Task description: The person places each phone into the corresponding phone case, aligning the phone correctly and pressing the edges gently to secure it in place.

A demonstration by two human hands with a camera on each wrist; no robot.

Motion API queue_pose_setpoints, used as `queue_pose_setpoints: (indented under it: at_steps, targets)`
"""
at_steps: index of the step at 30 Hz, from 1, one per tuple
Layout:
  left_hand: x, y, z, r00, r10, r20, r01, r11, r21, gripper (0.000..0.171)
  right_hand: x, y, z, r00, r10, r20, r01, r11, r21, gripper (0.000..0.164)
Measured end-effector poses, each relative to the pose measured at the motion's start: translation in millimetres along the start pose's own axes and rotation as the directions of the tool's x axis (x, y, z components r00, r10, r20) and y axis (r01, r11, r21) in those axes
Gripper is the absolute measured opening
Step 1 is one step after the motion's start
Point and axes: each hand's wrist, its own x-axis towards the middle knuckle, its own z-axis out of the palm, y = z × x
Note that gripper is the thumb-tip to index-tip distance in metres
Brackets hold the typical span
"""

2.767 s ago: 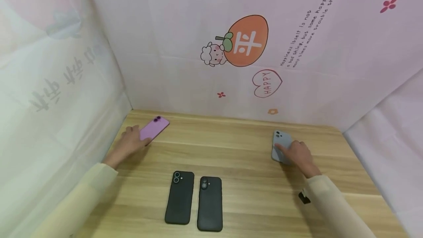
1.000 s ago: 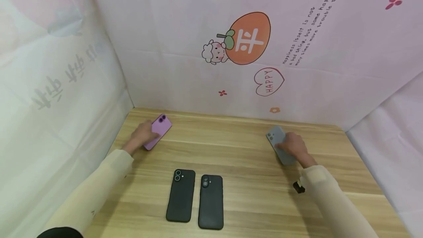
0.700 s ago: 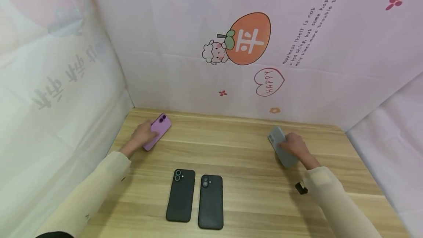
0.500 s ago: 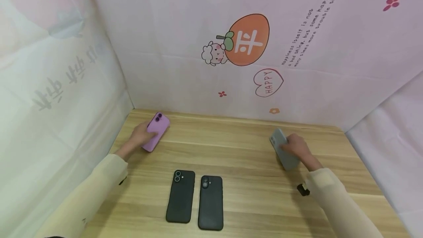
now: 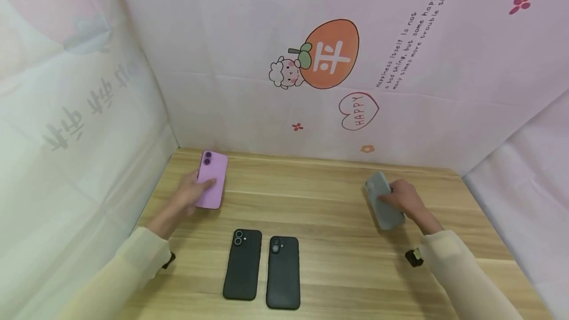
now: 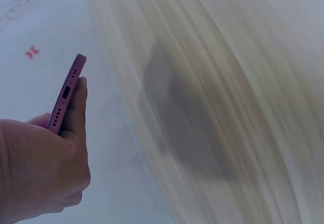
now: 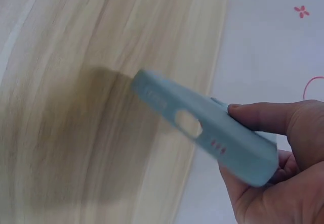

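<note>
My left hand (image 5: 188, 194) grips a purple phone (image 5: 214, 172) at the far left, thumb across its back. In the left wrist view, the phone (image 6: 66, 95) shows its bottom edge with a charging port, held above the table, its shadow below. On the right, my right hand (image 5: 404, 199) holds a grey-blue phone case (image 5: 384, 211) tilted, thumb on one side and fingers beneath. The right wrist view shows the case (image 7: 233, 150) end-on; pale wood colour shows through its port cutout, and it is raised off the table.
Two black phones (image 5: 242, 264) (image 5: 283, 273) lie side by side, camera ends away from me, near the table's front middle. The wood-grain table (image 5: 338, 260) meets a printed cloth wall (image 5: 249, 107) at the back, with cloth on both sides too.
The left hand has lifted the purple phone and turned it more upright, its camera end shifting left. The right hand has raised and tilted the grey-blue case. The black phones stay put.
</note>
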Motion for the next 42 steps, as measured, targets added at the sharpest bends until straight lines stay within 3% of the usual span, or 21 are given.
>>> queue_pose_setpoints:
  at_steps: [10, 14, 18, 21, 33, 42]
  targets:
    - [-28.5, 10.4, 34.7, 0.990, -0.007, 0.139, 0.038, 0.973, -0.227, 0.053, -9.1, -30.7, 4.9, 0.996, 0.050, 0.070, -0.064, 0.975, 0.211, 0.056]
    - [-37.8, 10.1, 49.0, 0.987, -0.011, 0.160, 0.055, 0.959, -0.279, 0.052, -14.6, -49.4, 8.4, 0.994, 0.032, 0.102, -0.065, 0.939, 0.338, 0.056]
    - [-46.5, 11.0, 64.2, 0.975, 0.000, 0.222, 0.077, 0.938, -0.339, 0.053, -21.0, -67.7, 11.9, 0.994, -0.010, 0.109, -0.039, 0.898, 0.439, 0.055]
    - [-51.6, 12.5, 75.1, 0.965, 0.016, 0.262, 0.086, 0.924, -0.373, 0.052, -26.5, -82.7, 15.9, 0.994, -0.037, 0.103, -0.016, 0.881, 0.474, 0.056]
    - [-71.4, 4.7, 110.0, 0.955, 0.021, 0.296, 0.109, 0.904, -0.414, 0.046, -45.6, -141.1, 38.5, 0.987, -0.105, 0.123, 0.017, 0.822, 0.569, 0.049]
    - [-79.1, -0.4, 125.5, 0.941, 0.058, 0.334, 0.112, 0.876, -0.469, 0.046, -54.1, -165.3, 53.1, 0.978, -0.164, 0.128, 0.047, 0.773, 0.632, 0.043]
